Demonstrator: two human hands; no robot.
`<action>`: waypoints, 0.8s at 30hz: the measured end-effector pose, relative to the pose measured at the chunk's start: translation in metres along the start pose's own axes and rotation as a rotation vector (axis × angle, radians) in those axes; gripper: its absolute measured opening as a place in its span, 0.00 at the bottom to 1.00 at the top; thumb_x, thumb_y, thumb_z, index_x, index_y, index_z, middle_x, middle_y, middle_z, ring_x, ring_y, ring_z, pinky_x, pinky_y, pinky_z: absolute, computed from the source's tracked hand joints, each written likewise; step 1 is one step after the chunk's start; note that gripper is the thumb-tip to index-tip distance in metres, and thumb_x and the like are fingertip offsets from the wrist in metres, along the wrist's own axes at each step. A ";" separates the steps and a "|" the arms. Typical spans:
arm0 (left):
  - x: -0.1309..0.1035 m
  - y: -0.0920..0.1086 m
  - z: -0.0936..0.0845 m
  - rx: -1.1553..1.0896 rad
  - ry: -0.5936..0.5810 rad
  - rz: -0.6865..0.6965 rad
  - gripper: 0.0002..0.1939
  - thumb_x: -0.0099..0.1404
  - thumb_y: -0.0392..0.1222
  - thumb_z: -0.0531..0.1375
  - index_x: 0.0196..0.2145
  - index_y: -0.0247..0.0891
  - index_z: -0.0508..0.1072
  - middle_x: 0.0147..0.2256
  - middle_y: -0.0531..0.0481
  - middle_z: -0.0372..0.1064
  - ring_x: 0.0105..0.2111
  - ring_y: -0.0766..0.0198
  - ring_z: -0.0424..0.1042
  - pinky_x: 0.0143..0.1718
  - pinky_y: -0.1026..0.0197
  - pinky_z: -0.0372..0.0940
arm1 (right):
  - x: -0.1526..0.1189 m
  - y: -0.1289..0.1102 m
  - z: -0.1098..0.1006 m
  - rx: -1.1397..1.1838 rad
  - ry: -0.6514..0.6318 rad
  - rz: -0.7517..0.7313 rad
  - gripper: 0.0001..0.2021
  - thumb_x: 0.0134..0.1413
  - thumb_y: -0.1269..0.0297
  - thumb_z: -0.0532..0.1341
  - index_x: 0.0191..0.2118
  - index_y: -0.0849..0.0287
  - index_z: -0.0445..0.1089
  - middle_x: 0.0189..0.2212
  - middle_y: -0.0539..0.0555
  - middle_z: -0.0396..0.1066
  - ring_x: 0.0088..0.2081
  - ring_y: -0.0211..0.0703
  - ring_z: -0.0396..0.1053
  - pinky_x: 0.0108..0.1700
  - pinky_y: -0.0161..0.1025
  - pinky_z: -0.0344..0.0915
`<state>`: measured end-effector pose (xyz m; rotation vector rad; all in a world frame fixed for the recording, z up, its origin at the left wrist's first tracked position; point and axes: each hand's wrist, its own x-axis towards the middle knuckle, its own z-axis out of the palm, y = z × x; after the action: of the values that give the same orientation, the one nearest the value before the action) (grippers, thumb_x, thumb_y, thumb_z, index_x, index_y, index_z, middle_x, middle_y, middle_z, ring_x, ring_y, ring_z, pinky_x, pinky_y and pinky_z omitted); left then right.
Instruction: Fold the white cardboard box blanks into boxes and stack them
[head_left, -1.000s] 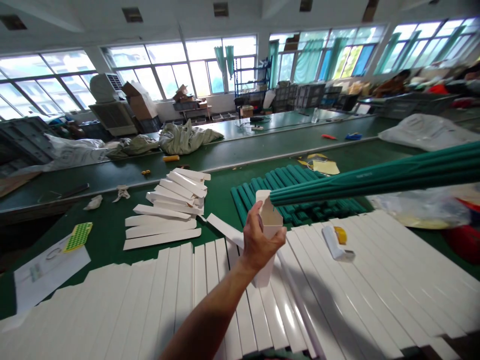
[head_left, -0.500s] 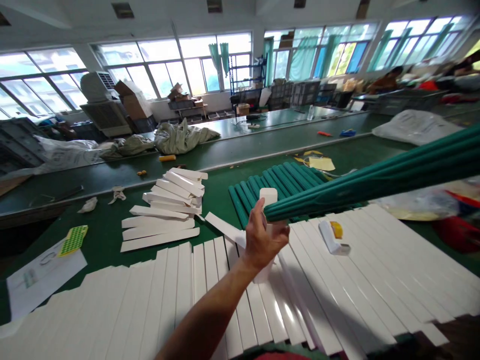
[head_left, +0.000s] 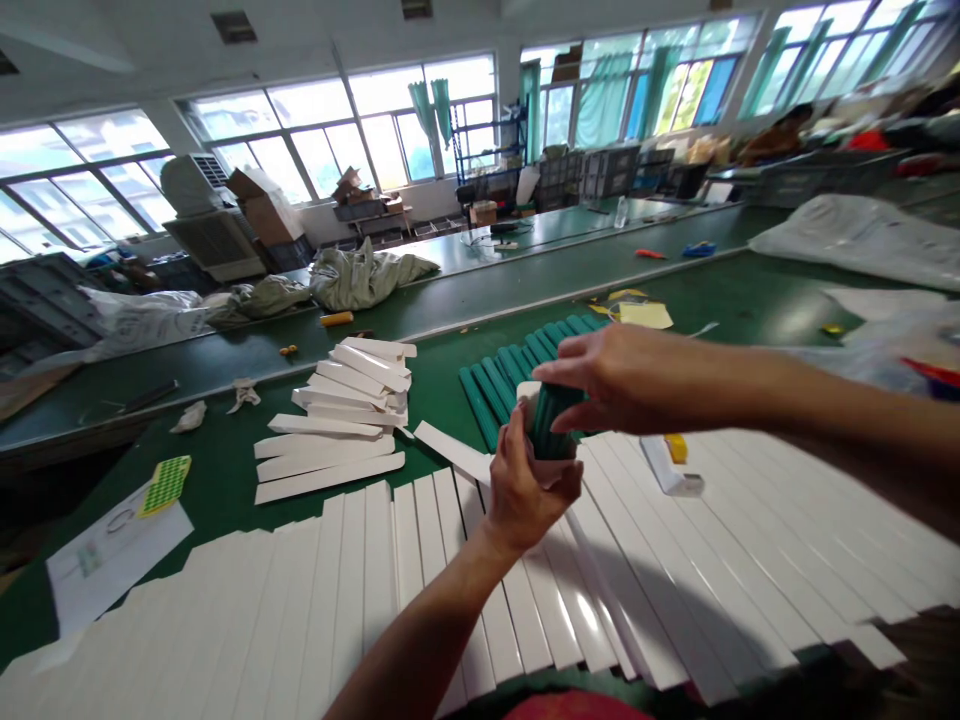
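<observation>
My left hand [head_left: 525,490] grips a narrow white carton [head_left: 529,392] that stands upright over a row of flat white cartons [head_left: 675,600]. A teal folded umbrella [head_left: 551,425] sits deep in the carton's open top, with only its end showing. My right hand [head_left: 626,378] is closed on that end from above. Behind both hands lies a row of more teal umbrellas [head_left: 502,375] on the green table [head_left: 225,455].
A pile of closed white cartons [head_left: 341,410] lies to the left. A white tape dispenser with a yellow roll [head_left: 673,465] rests on the flat cartons at right. Paper sheets and a green sticker sheet [head_left: 165,485] lie at far left. Clear plastic bags [head_left: 862,245] sit at right.
The umbrella has gone from sticking far out to the right to being almost wholly inside the carton. My right hand has come into view at its end.
</observation>
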<state>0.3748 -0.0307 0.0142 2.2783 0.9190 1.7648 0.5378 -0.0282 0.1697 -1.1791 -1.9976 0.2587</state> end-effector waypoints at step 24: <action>0.019 -0.015 -0.015 -0.877 0.031 -0.650 0.33 0.67 0.43 0.57 0.67 0.49 0.51 0.55 0.46 0.63 0.53 0.58 0.67 0.57 0.55 0.62 | -0.037 0.012 0.151 1.120 0.538 0.559 0.10 0.48 0.69 0.62 0.39 0.55 0.75 0.36 0.49 0.74 0.39 0.41 0.68 0.45 0.37 0.63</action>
<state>0.3575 -0.0130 0.0283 1.2268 0.5931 1.4680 0.4469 -0.0207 0.0430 -0.8553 -0.7551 1.0462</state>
